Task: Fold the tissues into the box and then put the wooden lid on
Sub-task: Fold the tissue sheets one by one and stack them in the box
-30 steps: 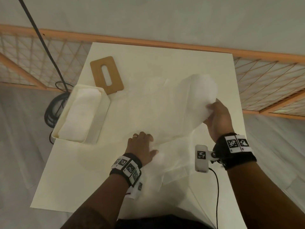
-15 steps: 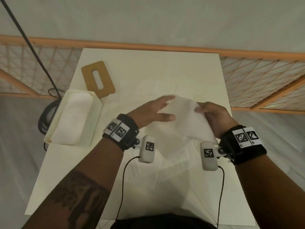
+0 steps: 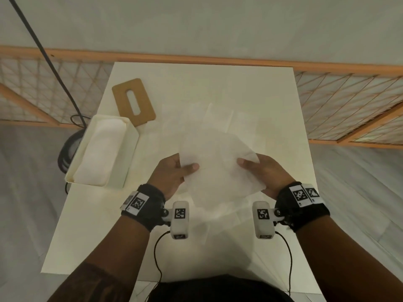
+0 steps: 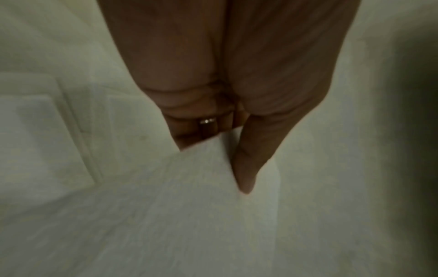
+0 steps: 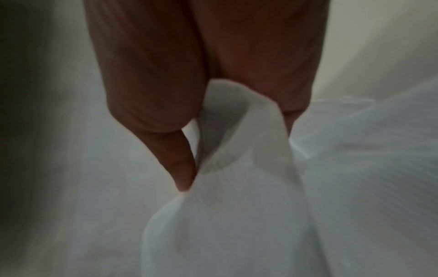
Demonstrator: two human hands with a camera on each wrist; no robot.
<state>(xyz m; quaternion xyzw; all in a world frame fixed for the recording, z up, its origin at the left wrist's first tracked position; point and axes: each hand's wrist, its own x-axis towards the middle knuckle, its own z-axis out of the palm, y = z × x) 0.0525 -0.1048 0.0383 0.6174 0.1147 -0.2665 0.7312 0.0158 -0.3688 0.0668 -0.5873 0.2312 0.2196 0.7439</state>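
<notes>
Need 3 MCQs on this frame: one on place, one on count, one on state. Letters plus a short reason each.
1. Where does the wooden lid lie?
A. On the table, beyond the box
B. On top of the box
C. In the left hand

2. How many hands hold the tissue?
A. None
B. One
C. Two

3. What state is the box in?
A. Closed with the lid
B. Open, with folded tissues inside
C. Open and empty

Answers:
1 A: the lid lies flat on the table by the box's far end, off its opening.
2 C: the left hand and the right hand each pinch one side of the sheet, thumbs on top.
3 B: the top is uncovered and a white stack fills it.
</notes>
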